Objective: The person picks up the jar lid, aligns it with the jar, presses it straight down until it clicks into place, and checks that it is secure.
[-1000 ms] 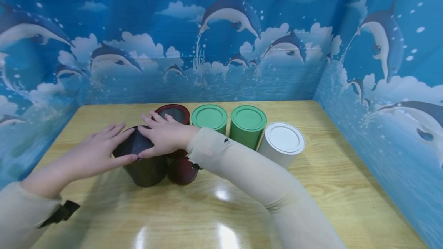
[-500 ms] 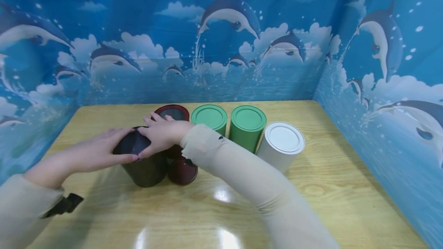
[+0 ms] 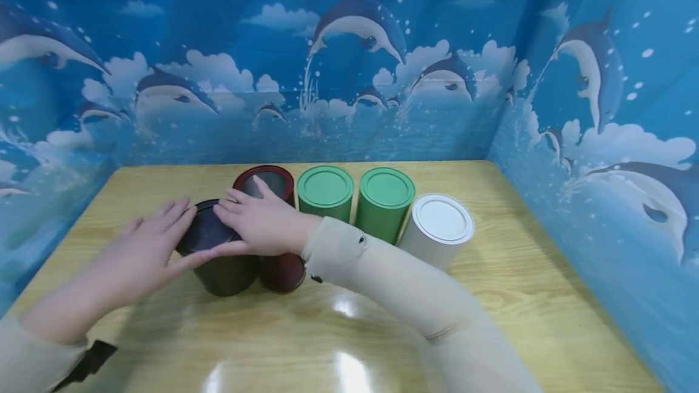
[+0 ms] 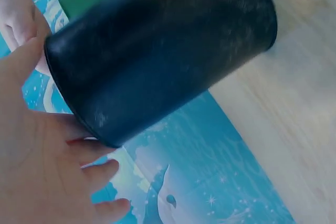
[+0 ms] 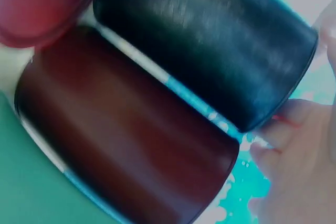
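Observation:
A black cylindrical can [image 3: 226,276] stands upright on the table, between my two hands. My left hand [image 3: 143,250] lies along the left of its top rim, fingers extended. My right hand [image 3: 269,221] spreads over the right side of that rim, one finger reaching above the dark red can [image 3: 267,181] behind. At the near rim the two thumbs meet. Both wrist views show fingers at the black can's [image 4: 163,51] rim end, not wrapped around its body. A small round dark red piece [image 3: 282,273], lid-like, sits right of the can's base; the right forearm partly covers the things behind it.
Two green cans [image 3: 325,188] with matching lids stand side by side right of the dark red can. A white can [image 3: 443,218] is farther right. The wood-grain table [image 3: 524,296] meets a dolphin-print curtain [image 3: 306,132] at the back and sides.
The left fingers have lifted and spread slightly at the rim. My right thumb has shifted left to meet the left thumb. One right finger now points up more. The cans look unmoved.

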Action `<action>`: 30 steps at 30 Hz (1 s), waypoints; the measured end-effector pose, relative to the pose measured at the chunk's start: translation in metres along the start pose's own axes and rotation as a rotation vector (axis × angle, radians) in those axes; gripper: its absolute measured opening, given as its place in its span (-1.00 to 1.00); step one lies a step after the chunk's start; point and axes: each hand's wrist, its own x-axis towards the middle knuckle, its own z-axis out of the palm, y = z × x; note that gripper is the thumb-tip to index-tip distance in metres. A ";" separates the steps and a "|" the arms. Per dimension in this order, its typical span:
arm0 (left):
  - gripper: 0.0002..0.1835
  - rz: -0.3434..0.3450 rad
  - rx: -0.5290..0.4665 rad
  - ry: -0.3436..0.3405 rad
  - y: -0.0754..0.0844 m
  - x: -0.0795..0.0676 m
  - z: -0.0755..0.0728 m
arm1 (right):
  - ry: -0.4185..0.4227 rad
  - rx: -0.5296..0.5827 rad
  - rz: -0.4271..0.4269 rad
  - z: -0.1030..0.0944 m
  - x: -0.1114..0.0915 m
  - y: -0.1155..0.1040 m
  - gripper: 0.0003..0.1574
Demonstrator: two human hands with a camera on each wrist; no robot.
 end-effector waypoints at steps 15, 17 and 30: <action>-0.12 0.127 0.238 0.259 0.006 -0.014 0.018 | 0.089 -0.108 0.043 0.014 -0.007 -0.019 -0.10; -0.13 0.136 0.251 0.271 0.006 -0.014 0.019 | 0.088 -0.114 0.046 0.016 -0.006 -0.019 -0.10; -0.14 0.189 0.269 0.427 0.010 -0.017 0.026 | 0.145 -0.156 0.083 0.019 -0.009 -0.025 -0.15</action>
